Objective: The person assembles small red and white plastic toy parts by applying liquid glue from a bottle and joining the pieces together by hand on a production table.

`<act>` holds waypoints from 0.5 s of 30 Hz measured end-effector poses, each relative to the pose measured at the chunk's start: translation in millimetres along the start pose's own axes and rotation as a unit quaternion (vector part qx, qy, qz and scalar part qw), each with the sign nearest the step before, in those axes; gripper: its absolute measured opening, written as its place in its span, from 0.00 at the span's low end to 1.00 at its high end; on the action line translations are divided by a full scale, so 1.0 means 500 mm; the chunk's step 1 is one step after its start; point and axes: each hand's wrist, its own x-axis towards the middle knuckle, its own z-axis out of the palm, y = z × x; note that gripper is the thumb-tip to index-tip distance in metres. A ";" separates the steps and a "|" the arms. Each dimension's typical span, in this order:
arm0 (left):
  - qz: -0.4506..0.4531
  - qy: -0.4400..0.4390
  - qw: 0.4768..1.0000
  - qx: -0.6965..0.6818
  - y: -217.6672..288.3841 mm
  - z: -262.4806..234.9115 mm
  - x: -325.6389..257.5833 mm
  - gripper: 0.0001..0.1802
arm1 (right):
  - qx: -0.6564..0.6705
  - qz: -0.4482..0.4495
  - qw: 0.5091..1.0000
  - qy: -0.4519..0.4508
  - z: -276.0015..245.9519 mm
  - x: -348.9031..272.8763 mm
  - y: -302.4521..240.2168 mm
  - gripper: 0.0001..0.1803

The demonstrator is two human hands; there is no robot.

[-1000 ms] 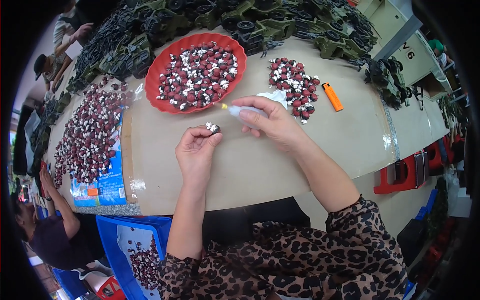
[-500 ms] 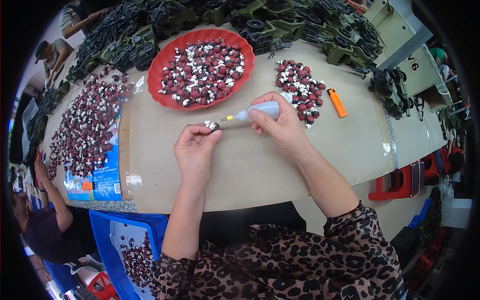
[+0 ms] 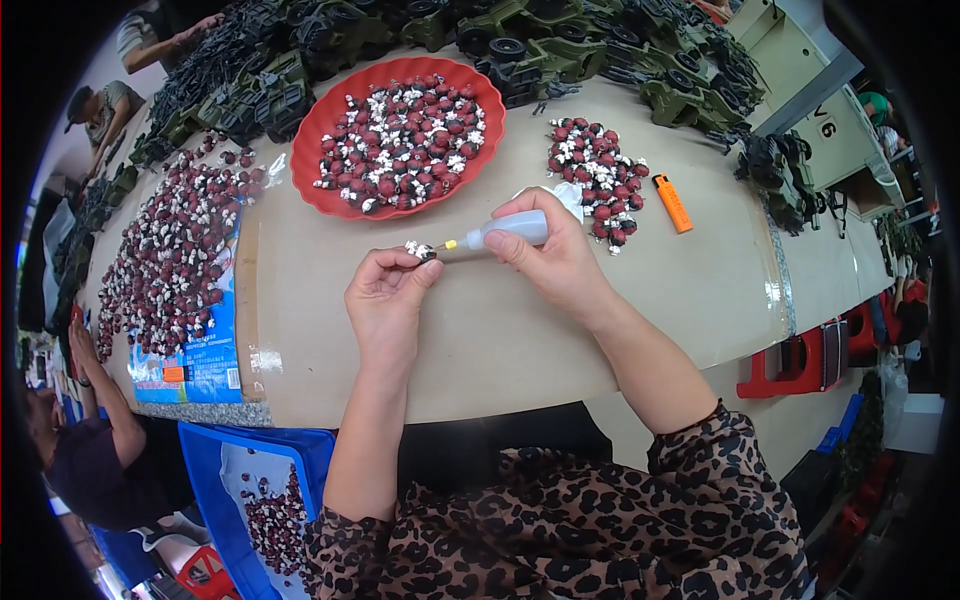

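My left hand (image 3: 385, 300) pinches a small white and dark red toy part (image 3: 421, 249) at its fingertips over the tan table (image 3: 480, 330). My right hand (image 3: 555, 255) grips a small grey squeeze bottle (image 3: 512, 231) with a yellow nozzle, laid almost flat. The nozzle tip touches the small part. A round red tray (image 3: 320, 140) heaped with similar red and white parts lies just beyond my hands. A small pile of the same parts (image 3: 598, 178) lies to the right of the tray.
An orange lighter (image 3: 673, 203) lies right of the small pile. A large spread of parts (image 3: 170, 250) covers the table's left on a blue sheet. Dark green toy vehicles (image 3: 560, 40) line the far edge. A blue bin (image 3: 215, 470) sits below; another person (image 3: 90, 440) is at the left.
My right hand brought the bottle down and left, until its nozzle met the part in my left hand. My left hand stayed almost in place.
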 end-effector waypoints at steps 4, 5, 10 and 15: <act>-0.002 0.001 1.000 0.002 0.001 0.000 0.000 0.09 | -0.012 -0.003 1.000 0.000 0.002 0.000 -0.002 0.14; -0.001 0.002 1.000 0.005 0.001 0.001 0.000 0.10 | -0.013 -0.001 1.000 0.000 0.003 -0.001 -0.003 0.15; 0.002 0.002 1.000 0.008 0.000 0.001 0.000 0.09 | -0.001 0.002 1.000 -0.002 0.003 -0.001 -0.001 0.15; -0.002 0.002 1.000 0.008 0.000 0.002 0.000 0.09 | -0.008 -0.005 1.000 0.000 0.003 -0.001 0.004 0.15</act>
